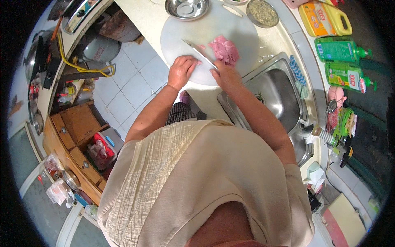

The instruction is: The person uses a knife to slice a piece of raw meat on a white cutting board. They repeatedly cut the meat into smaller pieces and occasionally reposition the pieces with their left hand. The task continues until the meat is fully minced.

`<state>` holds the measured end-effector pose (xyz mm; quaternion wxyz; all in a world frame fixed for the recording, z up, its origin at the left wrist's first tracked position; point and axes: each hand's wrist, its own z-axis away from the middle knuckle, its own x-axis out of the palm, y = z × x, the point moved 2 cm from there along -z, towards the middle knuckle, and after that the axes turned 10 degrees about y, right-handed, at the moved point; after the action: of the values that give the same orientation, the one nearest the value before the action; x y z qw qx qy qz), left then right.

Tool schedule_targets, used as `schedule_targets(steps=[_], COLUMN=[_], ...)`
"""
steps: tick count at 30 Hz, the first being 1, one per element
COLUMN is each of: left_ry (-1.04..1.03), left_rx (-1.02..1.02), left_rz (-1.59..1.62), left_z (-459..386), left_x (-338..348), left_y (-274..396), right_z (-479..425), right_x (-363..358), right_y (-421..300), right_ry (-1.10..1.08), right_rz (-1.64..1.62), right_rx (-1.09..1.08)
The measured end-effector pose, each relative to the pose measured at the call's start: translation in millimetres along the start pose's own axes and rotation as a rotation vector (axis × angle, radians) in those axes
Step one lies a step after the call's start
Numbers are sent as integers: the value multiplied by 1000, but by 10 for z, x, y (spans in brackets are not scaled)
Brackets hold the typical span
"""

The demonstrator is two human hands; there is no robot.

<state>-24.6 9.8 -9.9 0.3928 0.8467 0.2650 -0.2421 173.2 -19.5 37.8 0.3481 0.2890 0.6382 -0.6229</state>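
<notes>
On the round white cutting board, my right hand grips a kitchen knife whose blade slants up and left. My left hand rests on the board to the left of the blade, its fingertips pressing on a small piece of raw meat. A pile of sliced pink raw meat lies beyond my right hand. One small scrap of meat sits by the blade, between knife and pile.
A steel bowl stands at the board's far edge, and a bowl of pale chopped food at its far right. The stainless sink lies to the right. Green pump bottles and a yellow jug line the ledge.
</notes>
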Motion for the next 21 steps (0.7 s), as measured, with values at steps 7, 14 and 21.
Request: schedule_targets(steps=[7,14,21], left_ry=[9,10,5], left_rx=[11,8,-66], left_rz=[19,25,69], left_z=[26,23,38], left_x=[2,3,-62], left_y=[-18,-10,26], right_z=[205,86,-12], right_x=[-320,-156,30], right_y=[90,8,-98], right_ry=[-192,-200,-82], right_rz=[-43,-69,12], right_rx=[44,44,-26])
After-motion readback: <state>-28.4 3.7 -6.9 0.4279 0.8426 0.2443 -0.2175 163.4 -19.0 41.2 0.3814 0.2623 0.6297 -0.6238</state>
